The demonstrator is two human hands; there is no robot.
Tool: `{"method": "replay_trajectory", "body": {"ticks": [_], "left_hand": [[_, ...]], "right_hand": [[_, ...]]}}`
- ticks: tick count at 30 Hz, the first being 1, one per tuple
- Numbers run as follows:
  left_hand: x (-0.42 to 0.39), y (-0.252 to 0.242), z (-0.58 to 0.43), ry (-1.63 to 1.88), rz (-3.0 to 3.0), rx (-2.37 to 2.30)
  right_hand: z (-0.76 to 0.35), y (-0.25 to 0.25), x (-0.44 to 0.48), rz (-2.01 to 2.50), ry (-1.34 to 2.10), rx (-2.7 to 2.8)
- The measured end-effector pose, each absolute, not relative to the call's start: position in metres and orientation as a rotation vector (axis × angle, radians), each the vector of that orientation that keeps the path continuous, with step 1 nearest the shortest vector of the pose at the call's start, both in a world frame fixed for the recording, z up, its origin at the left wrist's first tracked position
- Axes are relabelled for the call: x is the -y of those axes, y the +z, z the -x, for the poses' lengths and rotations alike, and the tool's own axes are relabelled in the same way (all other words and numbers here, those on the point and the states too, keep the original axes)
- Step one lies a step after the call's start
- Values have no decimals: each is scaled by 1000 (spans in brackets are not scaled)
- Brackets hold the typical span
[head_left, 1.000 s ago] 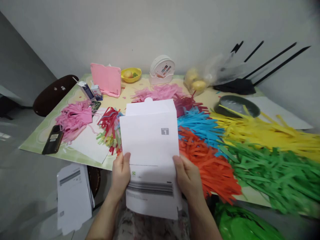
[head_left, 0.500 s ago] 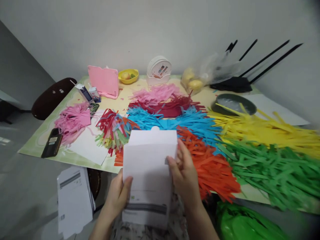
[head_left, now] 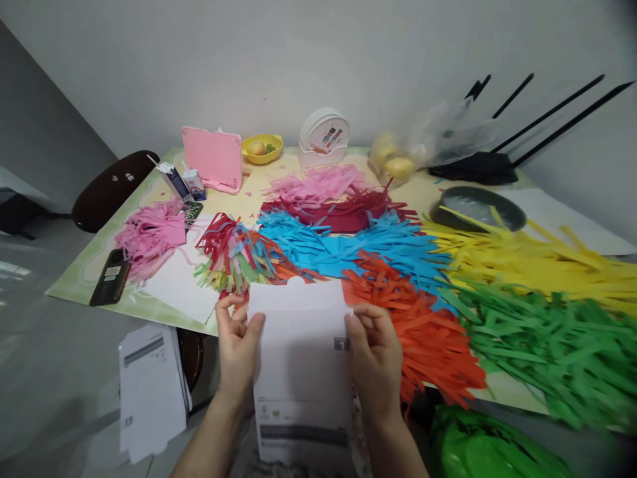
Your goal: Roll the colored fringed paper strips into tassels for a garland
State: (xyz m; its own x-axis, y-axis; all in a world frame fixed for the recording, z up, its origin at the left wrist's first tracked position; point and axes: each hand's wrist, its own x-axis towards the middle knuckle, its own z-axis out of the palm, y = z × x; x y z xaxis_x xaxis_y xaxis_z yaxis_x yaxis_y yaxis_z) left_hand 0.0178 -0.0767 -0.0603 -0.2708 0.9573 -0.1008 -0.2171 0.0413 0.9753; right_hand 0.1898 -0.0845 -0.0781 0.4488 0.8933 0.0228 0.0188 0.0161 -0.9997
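I hold a white paper envelope-like pack (head_left: 301, 358) upright in front of me, its top flap edge at the table's near edge. My left hand (head_left: 237, 348) grips its left side near the top, fingers partly raised. My right hand (head_left: 375, 355) grips its right side, thumb beside a small grey square label. Just beyond the pack lie piles of cut paper strips: a mixed-colour bundle (head_left: 233, 255), blue strips (head_left: 343, 242) and orange strips (head_left: 423, 332).
Green strips (head_left: 542, 345), yellow strips (head_left: 537, 255), dark red strips (head_left: 348, 216) and pink strips (head_left: 146, 236) cover the table. A black phone (head_left: 110, 285), pink stand (head_left: 212, 158), yellow bowl (head_left: 261, 147), dark tray (head_left: 478, 206) and white sheets (head_left: 152, 392) on a stool are around.
The white pack has come down and toward me, uncovering the blue and orange strips. Both hands slid up from its lower part to its upper sides.
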Motion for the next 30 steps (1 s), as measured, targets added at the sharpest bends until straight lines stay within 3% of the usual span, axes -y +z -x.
{"method": "replay_trajectory", "body": {"ticks": [12, 23, 30], "left_hand": [[67, -69, -12, 1451, -708, -1341], [63, -68, 10, 1224, -828, -1309], [48, -55, 25, 1044, -1178, -1269]], "right_hand": [[-196, -80, 87, 1425, 724, 835], [-214, -86, 93, 1454, 917, 902], [-236, -71, 72, 1296, 1143, 1363]]}}
